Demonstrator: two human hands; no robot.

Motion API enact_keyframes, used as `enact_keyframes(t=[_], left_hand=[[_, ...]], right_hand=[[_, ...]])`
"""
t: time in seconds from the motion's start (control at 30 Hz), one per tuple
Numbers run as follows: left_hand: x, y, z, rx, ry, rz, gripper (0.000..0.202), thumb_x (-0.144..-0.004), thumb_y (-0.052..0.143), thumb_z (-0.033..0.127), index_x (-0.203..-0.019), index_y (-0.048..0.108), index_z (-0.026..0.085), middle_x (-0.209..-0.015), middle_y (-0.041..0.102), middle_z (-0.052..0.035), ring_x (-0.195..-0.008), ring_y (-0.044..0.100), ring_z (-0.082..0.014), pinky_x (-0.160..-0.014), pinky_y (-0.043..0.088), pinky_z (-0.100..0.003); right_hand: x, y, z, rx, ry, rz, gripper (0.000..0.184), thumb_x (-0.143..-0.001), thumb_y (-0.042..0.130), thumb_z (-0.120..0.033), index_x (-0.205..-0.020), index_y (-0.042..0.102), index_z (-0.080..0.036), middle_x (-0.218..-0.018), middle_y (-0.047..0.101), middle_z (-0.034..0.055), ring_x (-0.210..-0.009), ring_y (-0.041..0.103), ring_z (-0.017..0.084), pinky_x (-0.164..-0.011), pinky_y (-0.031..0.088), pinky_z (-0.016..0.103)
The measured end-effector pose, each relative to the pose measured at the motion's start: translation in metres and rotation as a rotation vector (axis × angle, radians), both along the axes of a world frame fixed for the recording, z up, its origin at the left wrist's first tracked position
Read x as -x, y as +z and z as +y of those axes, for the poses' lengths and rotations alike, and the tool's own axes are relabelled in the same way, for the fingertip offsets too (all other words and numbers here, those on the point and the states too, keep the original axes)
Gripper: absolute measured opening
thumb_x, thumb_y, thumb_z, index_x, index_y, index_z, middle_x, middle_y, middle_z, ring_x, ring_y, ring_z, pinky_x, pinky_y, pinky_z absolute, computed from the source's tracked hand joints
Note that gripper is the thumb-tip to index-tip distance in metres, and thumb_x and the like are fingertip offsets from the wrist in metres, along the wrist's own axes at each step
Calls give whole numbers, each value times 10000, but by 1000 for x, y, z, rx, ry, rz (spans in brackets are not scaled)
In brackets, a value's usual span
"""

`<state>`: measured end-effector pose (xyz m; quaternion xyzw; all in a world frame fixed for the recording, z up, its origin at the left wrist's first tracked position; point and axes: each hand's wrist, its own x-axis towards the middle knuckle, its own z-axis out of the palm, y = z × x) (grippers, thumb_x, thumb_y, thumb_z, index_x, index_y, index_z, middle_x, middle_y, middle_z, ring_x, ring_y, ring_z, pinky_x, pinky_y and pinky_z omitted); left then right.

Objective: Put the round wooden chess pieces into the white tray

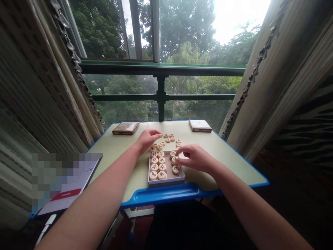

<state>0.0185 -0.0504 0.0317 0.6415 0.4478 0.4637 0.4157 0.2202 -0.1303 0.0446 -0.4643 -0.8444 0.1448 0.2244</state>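
A shallow white box (169, 180) stands near the front of the table. Two columns of round wooden Chinese chess pieces with black characters fill its left part, and a shorter column lies along its right side. My right hand (195, 157) reaches over the box's right edge, thumb and forefinger closed at a Chinese chess piece (174, 160) in that column. Beyond the box, my left hand (148, 139) hovers with fingers stretched out, nothing visible in them. Its fingertips are close to a loose Chinese chess piece (165, 135). Several more pieces lie scattered behind the box.
Two flat brown boxes (126, 128) (200, 125) lie at the back corners of the pale table (221, 166), which has a blue rim. A calendar-like sheet (75, 187), partly pixelated, is at the left. Curtains (262, 69) flank the window behind.
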Motion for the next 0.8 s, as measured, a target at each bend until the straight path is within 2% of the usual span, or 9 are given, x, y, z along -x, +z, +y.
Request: enact_keyframes(t=[0.13,0.3,0.47,0.63,0.8], left_hand=[[0,-3,1,22,0,0,267,-555,698,377,-688,662,148,-748,666,-63,-755,565,-187,-702,400,-317],[1,-4,0,16,-17,2,279,-563,691,384,-703,664,145,-747,663,-66,-743,558,-182,-689,399,-315],[2,-4,1,7,-24,-3,268,-562,688,374,-696,666,144,-740,659,-66,-745,552,-185,-676,396,-312],[1,-4,2,6,-34,5,250,-584,664,353,-705,665,135,-751,662,-71,-735,548,-173,-666,391,-298],[1,-4,4,-7,-27,18,262,-577,647,358,-703,661,129,-743,664,-66,-717,546,-163,-658,399,-287]], right_hand=[[1,-3,1,0,15,-34,162,-710,621,-316,-774,698,-187,-561,487,-24,-524,375,80,-528,273,212],[-1,-4,0,-36,25,15,197,-725,604,-330,-809,683,-170,-562,458,-28,-520,358,77,-524,279,209],[-4,-1,-4,79,153,6,227,-687,638,-373,-775,637,-164,-586,405,-42,-545,356,76,-513,284,200],[-1,0,-7,153,149,-45,246,-634,670,-359,-766,585,-171,-620,404,-47,-557,367,76,-496,278,192],[2,-3,-7,161,141,-72,204,-648,642,-335,-706,548,-163,-603,427,-48,-541,363,71,-483,264,190]])
